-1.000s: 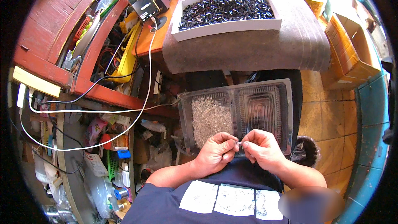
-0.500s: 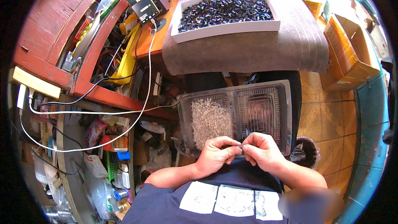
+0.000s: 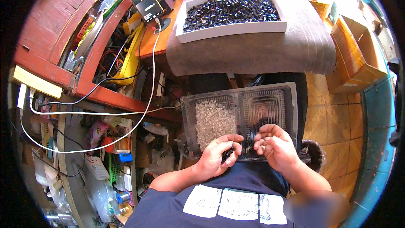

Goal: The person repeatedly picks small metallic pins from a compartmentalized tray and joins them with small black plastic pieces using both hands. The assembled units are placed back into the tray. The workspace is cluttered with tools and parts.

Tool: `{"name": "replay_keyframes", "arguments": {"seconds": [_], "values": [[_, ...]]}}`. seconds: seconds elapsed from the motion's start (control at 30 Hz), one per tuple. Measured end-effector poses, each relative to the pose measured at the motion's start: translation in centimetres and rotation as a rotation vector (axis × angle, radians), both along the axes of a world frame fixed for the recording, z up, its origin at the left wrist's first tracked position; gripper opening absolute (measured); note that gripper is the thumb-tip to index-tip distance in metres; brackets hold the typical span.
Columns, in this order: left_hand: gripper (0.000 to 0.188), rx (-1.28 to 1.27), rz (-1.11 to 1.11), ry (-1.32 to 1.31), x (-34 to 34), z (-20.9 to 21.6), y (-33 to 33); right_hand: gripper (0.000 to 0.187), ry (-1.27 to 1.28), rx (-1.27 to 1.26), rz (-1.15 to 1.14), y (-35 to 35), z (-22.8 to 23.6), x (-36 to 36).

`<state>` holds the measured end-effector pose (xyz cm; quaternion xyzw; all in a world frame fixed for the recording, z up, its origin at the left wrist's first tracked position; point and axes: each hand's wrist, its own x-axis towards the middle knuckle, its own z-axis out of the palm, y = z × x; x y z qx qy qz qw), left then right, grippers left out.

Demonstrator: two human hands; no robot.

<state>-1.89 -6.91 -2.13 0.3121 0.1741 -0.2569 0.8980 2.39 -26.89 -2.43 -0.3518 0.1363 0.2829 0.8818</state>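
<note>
A few small black pieces sit in a person's left hand, its thumb and fingers curled around them, at lower centre of the frame. The right hand, just beside it, has its fingers loosely bent and parted; whether it grips anything small cannot be told. Both are at the near edge of a clear plastic tray, its left compartment heaped with tiny transparent pieces. At upper centre, a shallow white box full of black cylinders rests on a counter draped with a grey mat. A phone stands at upper left, a white cable attached; an open cardboard box is at right.
</note>
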Motion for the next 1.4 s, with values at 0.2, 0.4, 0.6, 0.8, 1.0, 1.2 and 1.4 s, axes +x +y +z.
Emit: {"name": "replay_keyframes", "arguments": {"seconds": [0.2, 0.4, 0.6, 0.8, 1.0, 1.2, 1.4], "values": [[0.016, 0.001, 0.04, -0.096, -0.3, -0.7, -0.4, 0.029, -0.089, 0.084, 0.074, -1.0, -0.9, -0.2], [0.014, -0.014, 0.011, -0.074, -0.2, -0.8, -0.5, 0.026, -0.058, 0.142, 0.069, -1.1, -0.7, 0.1], [0.017, -0.004, -0.011, -0.087, -0.5, -0.9, -0.3, 0.012, -0.043, 0.055, 0.094, -0.9, -0.9, -0.2], [0.02, -0.084, 0.002, -0.072, -0.4, -0.9, -0.4, 0.012, -0.115, -0.161, 0.154, -0.8, -0.4, -0.1], [0.022, -0.062, -0.015, -0.013, -0.1, -0.4, -0.5, 0.012, -0.129, -0.124, 0.173, -0.7, 0.4, -0.1], [0.018, -0.115, -0.006, -0.054, -0.1, -0.8, -0.3, 0.01, -0.223, -0.152, 0.281, -1.3, 0.8, -0.6], [0.015, -0.248, 0.003, -0.047, 0.0, -0.6, -0.4, 0.011, -0.437, -0.241, 0.185, -0.5, 0.4, -0.7]]}}
